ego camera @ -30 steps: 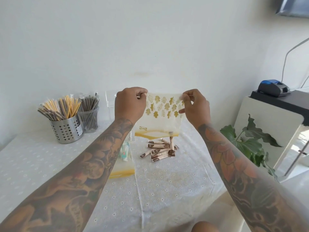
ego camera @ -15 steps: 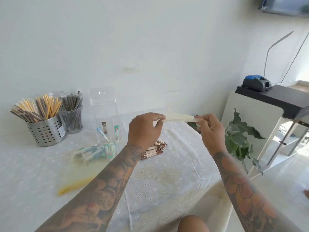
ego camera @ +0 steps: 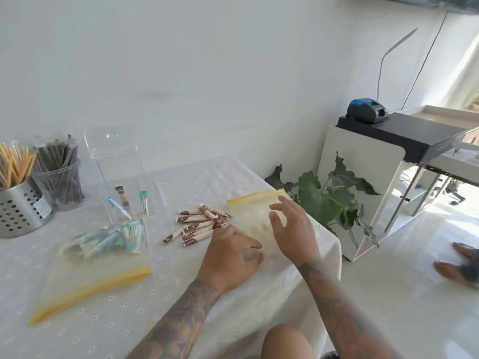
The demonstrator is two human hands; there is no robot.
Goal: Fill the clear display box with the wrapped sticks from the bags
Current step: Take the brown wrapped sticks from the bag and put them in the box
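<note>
The clear display box (ego camera: 114,161) stands at the back of the table with three sample sticks upright at its front. A pile of brown wrapped sticks (ego camera: 199,224) lies loose on the cloth. To its right the emptied yellow-edged bag (ego camera: 248,211) lies flat. My right hand (ego camera: 290,229) hovers over that bag with fingers spread. My left hand (ego camera: 230,252) rests low at the pile's near end, fingers bent down with nothing visibly held. A second bag (ego camera: 103,242) holding green and blue sticks lies at the left.
A perforated metal cup of yellow sticks (ego camera: 15,203) and a clear cup of dark sticks (ego camera: 59,182) stand at the back left. The table's right edge drops off by a leafy plant (ego camera: 324,198). A white cabinet carries a small printer (ego camera: 365,110).
Both hands held the leaf-print bag up and stretched it, then lowered it. It now lies flat on the table, both hands have let go, and my view has turned right.
</note>
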